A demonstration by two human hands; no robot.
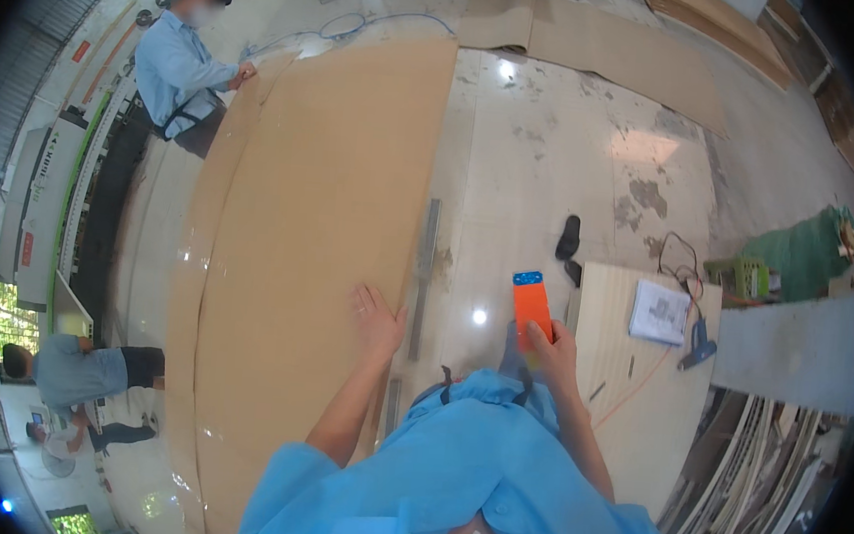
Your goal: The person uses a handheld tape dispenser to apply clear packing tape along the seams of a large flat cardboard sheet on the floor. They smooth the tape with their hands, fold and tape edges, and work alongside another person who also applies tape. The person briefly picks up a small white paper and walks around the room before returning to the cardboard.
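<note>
My left hand [379,321] lies on a large brown cardboard sheet [324,179] near its right edge, with the fingers stretched out and nothing in them. In my right hand [556,356] is a flat, oblong orange object with a blue end [533,311]. The fingers wrap round its lower part, and the blue end points away from me. What kind of thing it is I cannot make out. The cardboard reaches far ahead and to the left, with a long fold or edge along its left side.
A pale wooden table [608,326] stands at my right with a notebook [660,312], a blue hand tool [700,347] and pens. Black shoes [569,236] lie on the floor. A co-worker [183,77] touches the cardboard's far left end; another person [88,371] stands at left.
</note>
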